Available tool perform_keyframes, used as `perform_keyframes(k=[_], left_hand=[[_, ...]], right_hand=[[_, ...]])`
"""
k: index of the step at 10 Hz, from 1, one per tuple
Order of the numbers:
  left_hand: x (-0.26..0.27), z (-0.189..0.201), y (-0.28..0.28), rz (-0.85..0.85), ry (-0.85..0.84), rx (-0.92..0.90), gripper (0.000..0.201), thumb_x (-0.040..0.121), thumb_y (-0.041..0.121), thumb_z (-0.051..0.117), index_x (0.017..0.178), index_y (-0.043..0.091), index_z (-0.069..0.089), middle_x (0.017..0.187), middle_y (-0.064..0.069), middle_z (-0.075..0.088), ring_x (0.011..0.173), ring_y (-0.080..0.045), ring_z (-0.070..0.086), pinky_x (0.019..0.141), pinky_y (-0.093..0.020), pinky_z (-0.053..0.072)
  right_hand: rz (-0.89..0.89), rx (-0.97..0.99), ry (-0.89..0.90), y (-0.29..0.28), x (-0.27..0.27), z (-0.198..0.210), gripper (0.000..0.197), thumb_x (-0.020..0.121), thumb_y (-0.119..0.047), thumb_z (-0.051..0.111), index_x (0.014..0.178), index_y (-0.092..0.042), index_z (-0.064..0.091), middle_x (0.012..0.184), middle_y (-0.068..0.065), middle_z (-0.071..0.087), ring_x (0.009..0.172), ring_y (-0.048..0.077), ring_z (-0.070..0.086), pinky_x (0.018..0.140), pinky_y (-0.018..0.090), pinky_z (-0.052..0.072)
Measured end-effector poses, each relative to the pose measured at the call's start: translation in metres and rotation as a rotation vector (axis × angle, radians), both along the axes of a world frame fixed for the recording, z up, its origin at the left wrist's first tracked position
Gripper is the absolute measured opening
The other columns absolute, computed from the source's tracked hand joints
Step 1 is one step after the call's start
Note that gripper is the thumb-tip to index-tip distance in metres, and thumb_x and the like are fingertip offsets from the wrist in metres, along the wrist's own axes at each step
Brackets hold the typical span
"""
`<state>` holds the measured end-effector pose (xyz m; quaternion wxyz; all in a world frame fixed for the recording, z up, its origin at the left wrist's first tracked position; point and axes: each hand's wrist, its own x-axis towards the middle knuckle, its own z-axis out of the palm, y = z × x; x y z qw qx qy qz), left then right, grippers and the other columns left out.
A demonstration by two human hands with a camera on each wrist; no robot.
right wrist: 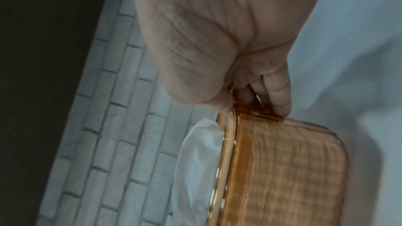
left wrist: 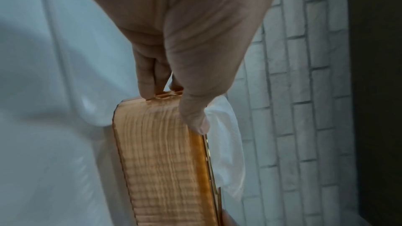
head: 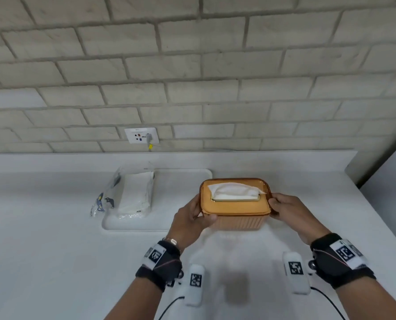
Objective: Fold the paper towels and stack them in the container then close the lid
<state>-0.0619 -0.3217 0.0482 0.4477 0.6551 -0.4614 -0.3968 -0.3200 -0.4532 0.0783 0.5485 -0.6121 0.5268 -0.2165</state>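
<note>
An amber ribbed plastic container [head: 237,221] sits on the white counter with its lid [head: 235,207] on top. A white paper towel [head: 235,191] pokes up through the lid's slot. My left hand [head: 193,219] grips the container's left end, thumb on the lid edge and fingers under the rim. My right hand [head: 284,207] grips the right end the same way. The left wrist view shows my thumb on the container [left wrist: 165,161] beside the towel [left wrist: 226,143]. In the right wrist view my fingers pinch the rim of the container [right wrist: 282,169] next to the towel [right wrist: 195,161].
A clear plastic pack of white paper towels [head: 134,192] lies on a white tray [head: 183,181] to the left of the container. A wall socket [head: 141,135] sits in the brick wall behind. The counter's right edge [head: 363,195] runs diagonally near my right hand.
</note>
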Motion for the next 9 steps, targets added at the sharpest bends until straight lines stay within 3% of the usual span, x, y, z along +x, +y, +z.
perform_keyframes(k=[2, 3, 4, 5, 6, 7, 8, 9], left_hand=[[0.000, -0.020, -0.092, 0.033, -0.016, 0.066, 0.058, 0.085, 0.025, 0.084, 0.138, 0.033, 0.061, 0.114, 0.014, 0.079, 0.112, -0.006, 0.072, 0.107, -0.038, 0.054], [0.004, -0.023, -0.124, 0.068, -0.048, 0.096, 0.053, 0.084, 0.028, 0.085, 0.133, 0.028, 0.065, 0.108, 0.012, 0.080, 0.107, -0.009, 0.073, 0.100, -0.031, 0.057], [0.009, -0.028, -0.146, 0.094, -0.067, 0.121, 0.053, 0.082, 0.031, 0.086, 0.131, 0.028, 0.066, 0.109, 0.012, 0.079, 0.108, -0.010, 0.073, 0.099, -0.032, 0.058], [0.014, -0.034, -0.158, 0.120, -0.084, 0.125, 0.053, 0.075, 0.039, 0.085, 0.125, 0.031, 0.069, 0.108, 0.010, 0.079, 0.107, -0.013, 0.073, 0.101, -0.039, 0.058], [0.018, -0.038, -0.166, 0.147, -0.058, 0.109, 0.048, 0.081, 0.028, 0.085, 0.126, 0.030, 0.069, 0.109, 0.009, 0.080, 0.108, -0.013, 0.073, 0.102, -0.039, 0.058], [0.021, -0.036, -0.173, 0.157, -0.032, 0.099, 0.044, 0.085, 0.017, 0.083, 0.126, 0.023, 0.070, 0.109, 0.004, 0.080, 0.110, -0.019, 0.074, 0.101, -0.039, 0.059], [0.024, -0.039, -0.174, 0.150, 0.013, 0.097, 0.045, 0.086, 0.017, 0.083, 0.129, 0.021, 0.069, 0.112, 0.004, 0.080, 0.112, -0.020, 0.073, 0.102, -0.039, 0.058], [0.023, -0.042, -0.170, 0.145, 0.037, 0.107, 0.060, 0.080, 0.033, 0.086, 0.136, 0.024, 0.065, 0.126, 0.008, 0.076, 0.120, -0.013, 0.069, 0.110, -0.046, 0.052]], right_hand=[[-0.038, 0.008, 0.066, -0.088, 0.006, -0.018, 0.029, 0.106, -0.012, 0.048, 0.091, -0.016, 0.072, 0.107, 0.013, 0.076, 0.110, 0.036, 0.071, 0.107, 0.053, 0.053], [-0.036, 0.028, 0.061, -0.121, 0.014, -0.023, 0.026, 0.105, -0.009, 0.048, 0.098, -0.003, 0.072, 0.107, 0.019, 0.076, 0.109, 0.040, 0.071, 0.106, 0.055, 0.054], [-0.026, 0.043, 0.072, -0.144, 0.022, -0.030, 0.026, 0.107, -0.007, 0.047, 0.092, -0.008, 0.068, 0.114, 0.026, 0.072, 0.108, 0.037, 0.071, 0.105, 0.052, 0.055], [-0.030, 0.059, 0.056, -0.159, 0.027, -0.038, 0.027, 0.106, -0.007, 0.049, 0.087, -0.010, 0.069, 0.109, 0.025, 0.073, 0.106, 0.038, 0.071, 0.104, 0.055, 0.055], [0.012, 0.016, 0.064, -0.171, 0.032, -0.044, 0.023, 0.105, -0.012, 0.052, 0.094, -0.005, 0.070, 0.099, 0.015, 0.071, 0.095, 0.032, 0.069, 0.104, 0.057, 0.054], [0.040, -0.021, 0.074, -0.177, 0.036, -0.049, 0.023, 0.104, -0.015, 0.051, 0.098, -0.004, 0.071, 0.096, 0.014, 0.070, 0.092, 0.029, 0.066, 0.103, 0.058, 0.054], [0.011, -0.014, 0.050, -0.183, 0.038, -0.059, 0.029, 0.106, -0.014, 0.048, 0.095, 0.002, 0.069, 0.099, 0.025, 0.074, 0.097, 0.038, 0.073, 0.101, 0.059, 0.055], [-0.007, 0.000, 0.019, -0.182, 0.036, -0.064, 0.029, 0.107, -0.018, 0.047, 0.094, -0.008, 0.070, 0.106, 0.026, 0.072, 0.104, 0.039, 0.071, 0.104, 0.056, 0.055]])
